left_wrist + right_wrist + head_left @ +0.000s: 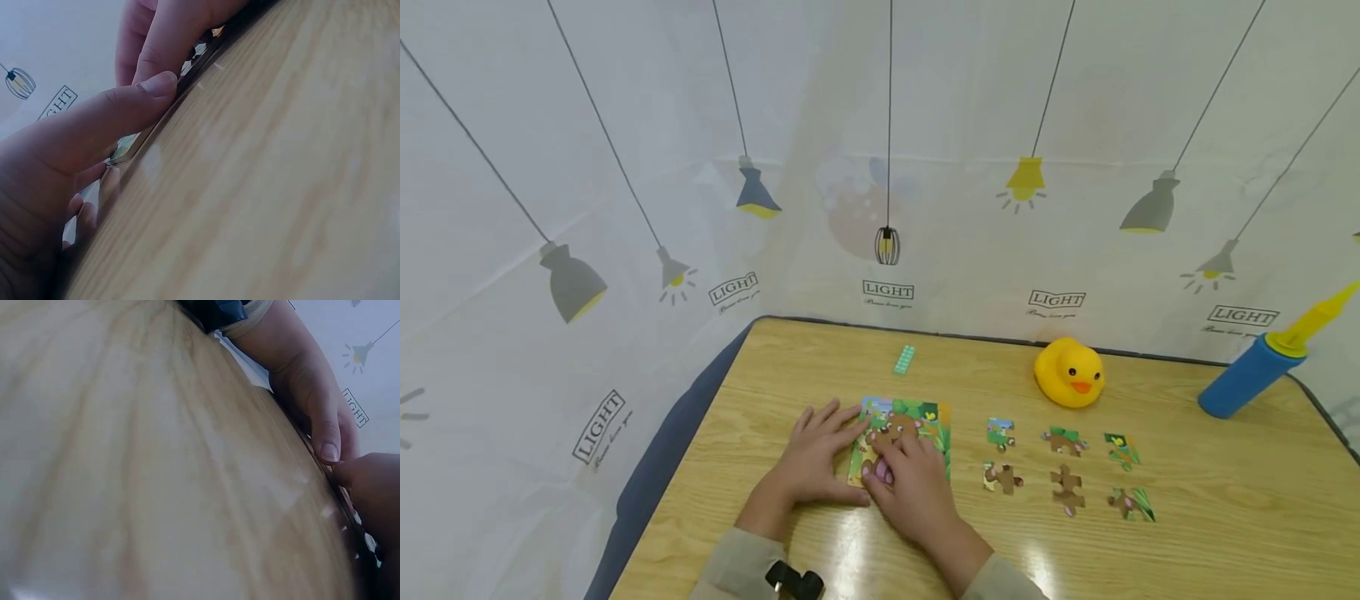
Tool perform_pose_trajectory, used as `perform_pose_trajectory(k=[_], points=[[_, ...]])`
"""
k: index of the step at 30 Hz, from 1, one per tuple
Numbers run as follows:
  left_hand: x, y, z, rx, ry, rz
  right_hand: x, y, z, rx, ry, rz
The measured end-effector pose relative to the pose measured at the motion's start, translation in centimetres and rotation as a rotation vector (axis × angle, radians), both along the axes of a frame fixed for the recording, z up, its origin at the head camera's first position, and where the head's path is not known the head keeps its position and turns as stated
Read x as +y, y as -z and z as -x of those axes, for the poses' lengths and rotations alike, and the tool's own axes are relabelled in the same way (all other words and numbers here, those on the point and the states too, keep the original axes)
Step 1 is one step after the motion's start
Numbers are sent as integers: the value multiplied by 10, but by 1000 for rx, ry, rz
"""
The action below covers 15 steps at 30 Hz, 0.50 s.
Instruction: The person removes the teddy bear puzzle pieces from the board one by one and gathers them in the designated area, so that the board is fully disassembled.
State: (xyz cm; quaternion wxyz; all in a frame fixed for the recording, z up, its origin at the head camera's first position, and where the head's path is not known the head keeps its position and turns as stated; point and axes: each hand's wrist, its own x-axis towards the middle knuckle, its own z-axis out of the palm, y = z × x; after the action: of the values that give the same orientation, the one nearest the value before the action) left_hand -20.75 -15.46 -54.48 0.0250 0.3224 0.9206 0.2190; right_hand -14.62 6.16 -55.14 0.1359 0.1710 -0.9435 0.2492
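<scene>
bear picture board (pixel 934 454), on a light wooden table (pixel 730 467), left of centre and partly covered by two bare hands. behind and to the left, a white cloth (pixel 820 100) printed with hanging lamps. the left hand (pixel 816 458) lies at the board's left edge, fingers spread apart, thumb along the near edge, clamped on nothing. the right hand (pixel 913 487) rests on the board's lower middle, bent over it; whether its fingertips pinch anything, i cannot tell. a blue pump (pixel 1251 375) with a yellow nozzle leans at far right; a yellow duck (pixel 1070 373) sits nearer the middle. six loose puzzle pieces (pixel 1067 490) lie in two rows to the board's right. a small green block (pixel 904 359) lies beyond it.

the likely risks: too light a left hand could let the board slide under the right fingers' push, and a rightward sweep of the right forearm could scatter the nearest pieces.
</scene>
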Motion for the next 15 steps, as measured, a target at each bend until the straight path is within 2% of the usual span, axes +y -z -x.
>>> perform_pose_trajectory(k=[4, 9, 15], points=[[1, -1, 0, 6, 4, -6, 1, -4, 2, -64, 8, 51], [0, -1, -1, 6, 6, -9, 2, -7, 6, -131, 11, 55], [0, 1, 0, 20, 5, -25, 1, -14, 9, -149, 5, 81]])
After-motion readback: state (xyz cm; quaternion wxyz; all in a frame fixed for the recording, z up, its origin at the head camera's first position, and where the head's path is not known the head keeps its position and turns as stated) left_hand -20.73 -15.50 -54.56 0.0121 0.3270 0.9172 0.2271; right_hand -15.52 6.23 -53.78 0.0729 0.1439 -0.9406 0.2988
